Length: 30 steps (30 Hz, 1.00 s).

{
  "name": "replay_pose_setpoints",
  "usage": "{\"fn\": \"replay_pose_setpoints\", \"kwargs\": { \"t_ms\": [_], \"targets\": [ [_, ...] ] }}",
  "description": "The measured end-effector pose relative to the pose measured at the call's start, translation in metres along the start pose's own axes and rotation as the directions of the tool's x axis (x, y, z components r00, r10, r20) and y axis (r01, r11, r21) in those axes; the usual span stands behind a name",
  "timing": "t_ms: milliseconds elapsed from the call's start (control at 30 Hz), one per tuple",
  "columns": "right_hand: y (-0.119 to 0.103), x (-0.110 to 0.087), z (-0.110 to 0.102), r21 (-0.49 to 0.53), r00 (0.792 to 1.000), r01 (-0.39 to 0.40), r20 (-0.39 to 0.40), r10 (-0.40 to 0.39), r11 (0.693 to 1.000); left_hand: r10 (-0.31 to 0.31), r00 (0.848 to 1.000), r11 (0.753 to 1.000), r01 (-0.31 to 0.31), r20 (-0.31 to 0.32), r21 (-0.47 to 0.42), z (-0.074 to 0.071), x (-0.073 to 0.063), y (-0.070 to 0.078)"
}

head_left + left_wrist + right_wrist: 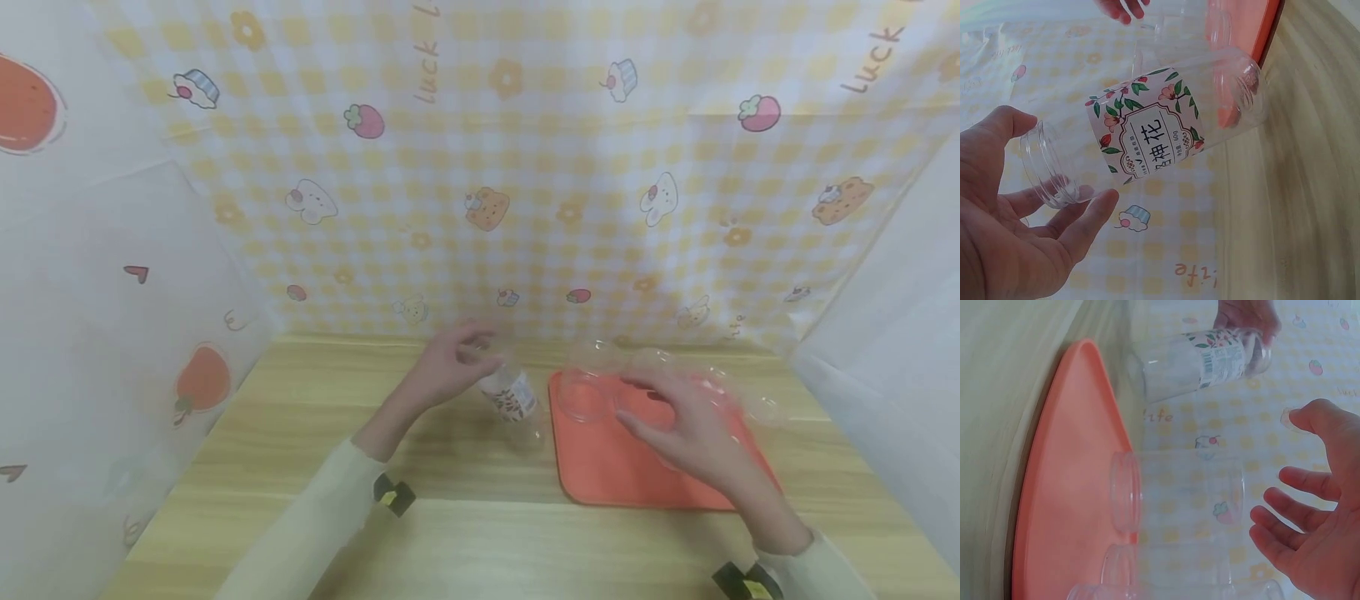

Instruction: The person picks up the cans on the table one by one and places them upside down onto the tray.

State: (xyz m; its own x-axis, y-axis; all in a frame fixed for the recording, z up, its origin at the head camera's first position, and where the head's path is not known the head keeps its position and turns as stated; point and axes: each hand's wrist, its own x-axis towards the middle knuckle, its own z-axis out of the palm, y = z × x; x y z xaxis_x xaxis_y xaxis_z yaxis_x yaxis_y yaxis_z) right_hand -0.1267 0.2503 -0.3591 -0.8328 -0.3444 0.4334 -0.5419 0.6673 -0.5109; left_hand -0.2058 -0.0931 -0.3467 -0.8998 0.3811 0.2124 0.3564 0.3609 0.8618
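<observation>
My left hand [455, 364] grips a clear plastic jar [513, 398] round its threaded neck, thumb on one side and fingers on the other. The jar is tilted, neck up in the hand and base down to the right. Its floral label [1147, 128] carries Chinese characters and "60g". No lid shows on its mouth, and I cannot tell whether its base touches the table. My right hand [693, 429] hovers above the orange tray [622, 479], fingers apart and lightly bent, holding nothing. Several clear jars [1179, 494] stand near it, along the tray's far side.
The light wood-grain table [480, 533] bears the tray right of centre. Behind it hangs a yellow checked cloth [442, 167] with cartoon prints. White printed sheets close off the left side [97, 317] and the right side [892, 333].
</observation>
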Motion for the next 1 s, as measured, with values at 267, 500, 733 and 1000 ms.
{"fn": "replay_pose_setpoints", "kwargs": {
  "t_ms": [267, 500, 733, 1000],
  "targets": [
    [-0.003, 0.000, 0.000, 0.014, 1.000, -0.024, 0.012, 0.024, 1.000, -0.007, 1.000, 0.998, 0.006, -0.026, -0.064, -0.001, -0.007, -0.004],
    [0.002, -0.004, 0.005, -0.010, 0.997, -0.079, 0.013, 0.080, 0.997, -0.053, 0.998, 0.995, 0.049, -0.045, -0.089, 0.001, -0.015, -0.009],
    [0.005, -0.008, 0.013, 0.089, 0.995, -0.101, 0.023, 0.099, 0.991, -0.123, 0.991, 0.982, 0.114, -0.051, -0.153, 0.002, -0.021, -0.011],
    [0.004, -0.008, 0.017, 0.203, 0.995, -0.101, 0.017, 0.100, 0.974, -0.140, 0.988, 0.961, 0.122, -0.057, -0.247, 0.001, -0.027, -0.013]
  ]
}}
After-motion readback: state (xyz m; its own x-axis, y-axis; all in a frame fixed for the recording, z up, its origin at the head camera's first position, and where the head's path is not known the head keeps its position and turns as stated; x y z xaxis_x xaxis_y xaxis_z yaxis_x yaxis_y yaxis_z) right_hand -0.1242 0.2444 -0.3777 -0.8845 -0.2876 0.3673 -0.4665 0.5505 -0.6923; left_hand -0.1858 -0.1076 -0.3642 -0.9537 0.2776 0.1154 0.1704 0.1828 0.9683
